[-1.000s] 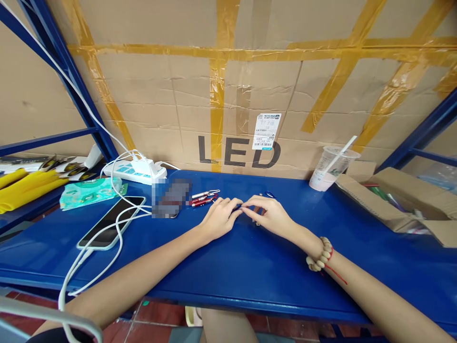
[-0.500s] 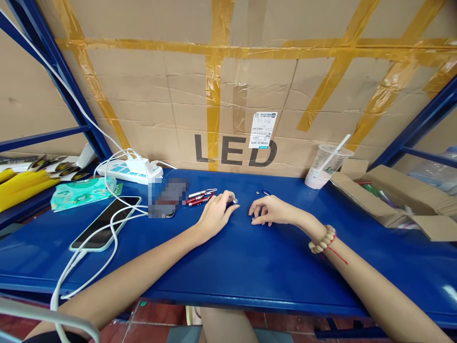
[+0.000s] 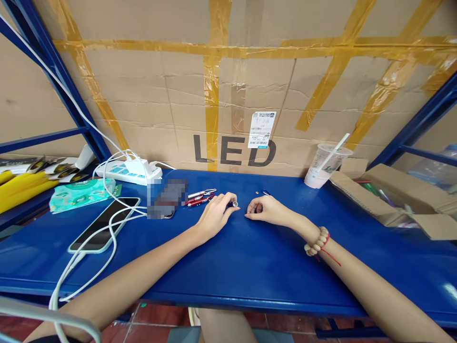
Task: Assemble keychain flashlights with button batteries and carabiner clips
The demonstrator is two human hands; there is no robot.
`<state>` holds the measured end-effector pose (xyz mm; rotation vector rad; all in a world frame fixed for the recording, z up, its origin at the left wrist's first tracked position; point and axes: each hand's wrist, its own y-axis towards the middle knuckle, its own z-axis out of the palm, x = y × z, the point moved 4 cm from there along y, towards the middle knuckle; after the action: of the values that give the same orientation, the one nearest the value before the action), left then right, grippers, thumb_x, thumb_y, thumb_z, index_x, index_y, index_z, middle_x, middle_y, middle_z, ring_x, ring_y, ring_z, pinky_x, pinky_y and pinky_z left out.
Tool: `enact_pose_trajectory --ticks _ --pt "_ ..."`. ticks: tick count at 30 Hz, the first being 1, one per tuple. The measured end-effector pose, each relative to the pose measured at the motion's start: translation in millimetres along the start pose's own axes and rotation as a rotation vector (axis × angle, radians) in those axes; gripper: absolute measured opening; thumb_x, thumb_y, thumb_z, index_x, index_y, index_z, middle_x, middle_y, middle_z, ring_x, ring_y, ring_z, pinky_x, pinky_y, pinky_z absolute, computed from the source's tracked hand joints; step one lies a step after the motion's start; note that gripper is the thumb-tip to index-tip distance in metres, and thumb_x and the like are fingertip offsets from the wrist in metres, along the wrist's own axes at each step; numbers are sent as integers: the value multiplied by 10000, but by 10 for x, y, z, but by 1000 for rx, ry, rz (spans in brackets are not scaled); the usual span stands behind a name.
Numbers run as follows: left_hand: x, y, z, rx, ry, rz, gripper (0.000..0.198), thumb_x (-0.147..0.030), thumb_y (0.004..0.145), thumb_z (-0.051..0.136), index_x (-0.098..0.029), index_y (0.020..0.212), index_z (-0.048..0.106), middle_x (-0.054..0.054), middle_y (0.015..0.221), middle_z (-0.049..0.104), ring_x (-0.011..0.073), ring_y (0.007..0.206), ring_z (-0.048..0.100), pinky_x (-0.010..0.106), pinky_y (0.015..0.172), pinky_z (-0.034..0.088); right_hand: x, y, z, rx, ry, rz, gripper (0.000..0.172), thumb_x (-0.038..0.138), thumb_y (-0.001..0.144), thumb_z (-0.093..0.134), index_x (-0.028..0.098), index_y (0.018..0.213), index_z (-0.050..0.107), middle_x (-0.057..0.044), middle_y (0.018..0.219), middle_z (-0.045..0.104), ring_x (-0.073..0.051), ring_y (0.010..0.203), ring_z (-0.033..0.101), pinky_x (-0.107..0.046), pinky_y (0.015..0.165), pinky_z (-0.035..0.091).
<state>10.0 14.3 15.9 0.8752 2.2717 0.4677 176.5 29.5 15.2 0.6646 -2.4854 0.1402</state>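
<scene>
My left hand [image 3: 216,213] is closed around a small silvery tube [image 3: 235,204], whose round open end faces right. Most of the tube is hidden by my fingers. Across a narrow gap, my right hand [image 3: 267,209] has thumb and fingertips pinched together; what lies between them is too small to make out. Behind the right hand, a blue clip [image 3: 266,192] and a tiny round metal piece [image 3: 257,192] lie on the blue tabletop [image 3: 228,267]. Left of my left hand rest several slim red and silver pen-like metal tubes [image 3: 200,198] with clips.
At left are a phone [image 3: 103,226] with white cables, a power strip [image 3: 124,170], a green tissue pack [image 3: 83,194] and a partly blurred dark device [image 3: 169,197]. A plastic cup with straw [image 3: 324,166] and an open cardboard box [image 3: 378,205] stand right. Taped cardboard [image 3: 143,105] forms the back.
My right hand has moved slightly left, and its fingers have closed into a pinch. The tube's open end in my left hand now shows more towards me.
</scene>
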Motion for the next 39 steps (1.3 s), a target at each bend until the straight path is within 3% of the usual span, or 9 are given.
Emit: enact_pose_trajectory --ticks 3,9,14,23,26,29,33,39 --pt "-8 -3 1 7 8 3 97 -292 884 457 -215 933 490 4 893 623 159 845 577 306 803 423 45 -10 -51 -83 -25 -20 190 387 736 623 206 758 678 -2 747 682 -122 613 597 -221 548 437" --pt "-23 -7 -2 -10 33 26 152 -328 875 476 -223 973 526 0 887 645 154 828 595 291 776 429 315 -132 -212 -499 79 -198 236 385 821 538 210 847 696 -39 888 678 -103 559 590 -242 540 473" --pt "-23 -7 -1 -67 41 55 185 -351 873 475 -206 962 547 11 823 654 153 757 601 283 733 432 434 -176 -155 -513 27 -333 226 369 829 537 220 824 707 -26 830 676 -102 605 584 -220 519 461" --pt "-11 -7 -1 -47 29 24 129 -302 856 514 -205 936 539 -7 773 642 145 708 585 277 709 424 467 -194 -66 -507 -103 -346 239 371 843 509 235 830 705 -22 931 660 -90 630 584 -204 510 434" --pt "-4 2 -14 -56 31 -16 114 -295 845 531 -211 921 524 -11 796 639 147 728 586 278 721 425 420 -199 -157 -593 -122 -262 254 387 850 494 241 921 689 -24 974 649 -77 576 568 -210 521 439" --pt "9 11 -18 -48 30 -46 98 -287 841 537 -213 897 505 -12 829 639 149 756 593 282 735 424 240 -185 -324 -688 -199 -81 235 339 857 486 239 960 672 -23 989 642 -81 565 574 -226 535 431" --pt "18 15 -14 -21 25 -35 67 -272 846 527 -218 869 495 -20 846 640 150 794 599 292 769 415 -69 -93 -387 -533 -421 85 195 244 839 505 252 919 683 -9 985 640 -131 683 601 -242 500 388" --pt "-35 4 -13 23 51 18 68 -284 863 499 -219 883 500 -20 856 641 146 796 595 285 756 405 -321 13 -203 -325 -681 6 312 229 915 373 234 1091 630 -72 1108 603 -222 987 524 -352 759 398"
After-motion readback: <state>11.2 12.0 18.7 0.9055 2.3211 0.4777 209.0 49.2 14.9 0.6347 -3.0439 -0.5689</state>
